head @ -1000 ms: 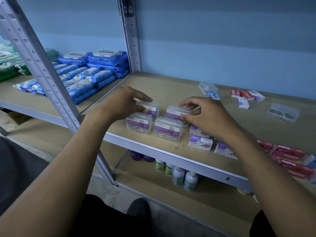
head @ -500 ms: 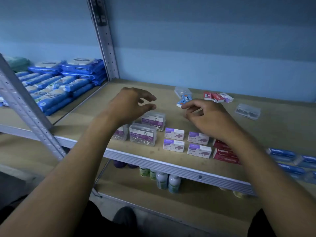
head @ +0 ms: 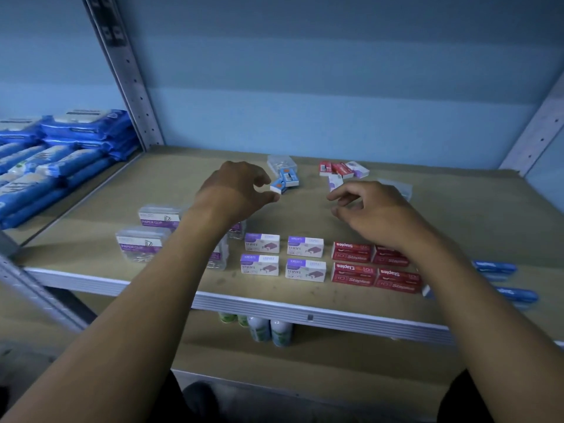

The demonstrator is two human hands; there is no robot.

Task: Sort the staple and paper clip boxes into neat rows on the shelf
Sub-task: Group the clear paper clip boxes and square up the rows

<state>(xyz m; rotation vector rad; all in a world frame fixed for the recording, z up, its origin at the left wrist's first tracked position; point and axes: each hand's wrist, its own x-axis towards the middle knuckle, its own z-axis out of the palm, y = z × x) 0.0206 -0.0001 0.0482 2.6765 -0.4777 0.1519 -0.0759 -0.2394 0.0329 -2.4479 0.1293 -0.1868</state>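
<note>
Clear paper clip boxes (head: 143,244) with purple labels stand at the shelf's front left, partly hidden by my left forearm. To their right sit white-and-purple staple boxes (head: 262,242) in two rows, then red staple boxes (head: 352,251) in two rows. My left hand (head: 235,190) hovers above the shelf (head: 152,190), fingers curled apart and empty, close to small blue boxes (head: 283,181). My right hand (head: 375,212) hovers empty too, fingers spread, just in front of a small white box (head: 335,181) and loose red boxes (head: 334,169) at the back.
Blue staple boxes (head: 494,267) lie at the front right. A clear box (head: 280,162) sits at the back; another is half hidden behind my right hand. Blue wipe packs (head: 61,154) fill the left bay. Bottles (head: 271,331) stand on the shelf below. Metal uprights (head: 128,80) frame the bay.
Both hands let go of the paper clip boxes, rose and moved toward the back of the shelf. The view shifted right, showing more of the red and blue boxes.
</note>
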